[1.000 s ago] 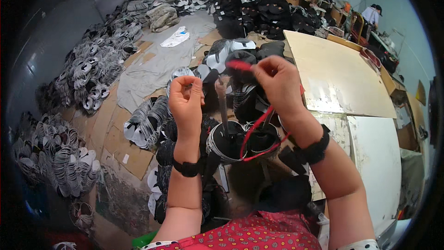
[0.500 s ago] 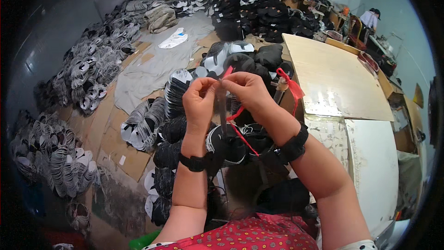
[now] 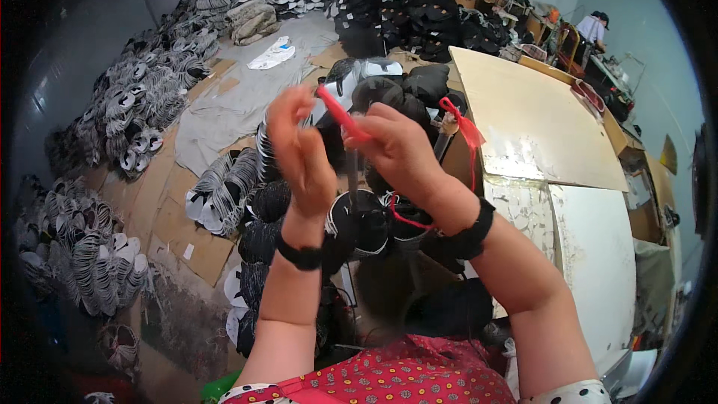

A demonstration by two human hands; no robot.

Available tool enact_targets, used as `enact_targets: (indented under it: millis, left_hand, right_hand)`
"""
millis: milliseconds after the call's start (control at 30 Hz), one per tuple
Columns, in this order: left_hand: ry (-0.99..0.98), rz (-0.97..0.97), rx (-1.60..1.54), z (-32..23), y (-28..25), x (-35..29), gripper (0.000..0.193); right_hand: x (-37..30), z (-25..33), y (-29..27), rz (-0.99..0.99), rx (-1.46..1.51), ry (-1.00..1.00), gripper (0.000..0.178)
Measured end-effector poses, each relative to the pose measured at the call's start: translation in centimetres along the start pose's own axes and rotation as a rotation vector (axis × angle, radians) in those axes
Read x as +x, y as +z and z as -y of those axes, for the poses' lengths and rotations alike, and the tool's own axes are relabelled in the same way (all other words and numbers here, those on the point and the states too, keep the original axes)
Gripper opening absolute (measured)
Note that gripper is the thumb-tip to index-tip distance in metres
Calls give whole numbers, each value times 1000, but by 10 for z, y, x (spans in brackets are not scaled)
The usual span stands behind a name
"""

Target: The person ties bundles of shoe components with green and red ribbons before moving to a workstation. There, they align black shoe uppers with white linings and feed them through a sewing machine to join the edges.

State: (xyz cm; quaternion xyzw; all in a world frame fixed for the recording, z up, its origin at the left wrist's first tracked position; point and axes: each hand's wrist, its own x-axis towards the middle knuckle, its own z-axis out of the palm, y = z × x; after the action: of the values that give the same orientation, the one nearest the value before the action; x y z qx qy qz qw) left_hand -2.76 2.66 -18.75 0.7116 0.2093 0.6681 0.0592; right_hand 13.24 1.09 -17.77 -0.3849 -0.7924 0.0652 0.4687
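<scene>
My right hand is closed on a red strip, which sticks out up and left from its fingers. My left hand is smeared by motion beside the strip's far end; its fingers look loosely apart and seem to hold nothing. Below my right hand a thin red cord loops over the dark pieces. An upright grey rod stands under the hands. To the right, a red ribbon is tied around the top of a post. Stacked black pieces with white edges lie just below my hands.
Bundles of grey and white cut pieces line the left wall. Black piles stand at the back. Pale boards lie at the right. Cardboard and a grey cloth cover the floor. A person is far right.
My hands have parted from their pinch together. The left hand has swung up and left, and the right now shows more of the red strip. The view has shifted slightly.
</scene>
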Motion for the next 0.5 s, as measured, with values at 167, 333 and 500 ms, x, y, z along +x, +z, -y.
enact_targets:
  millis: [167,333,500]
  left_hand:
    - [-108,359,-20,39,-3,10,20]
    - [-260,232,9,35,14,-3,13]
    - [-817,5,-808,22,27,-17,14]
  right_hand:
    - [-17,8,-21,37,41,-72,13]
    - [-16,20,-20,46,91,-166,5]
    - [4,16,-21,-188,1280,777,15]
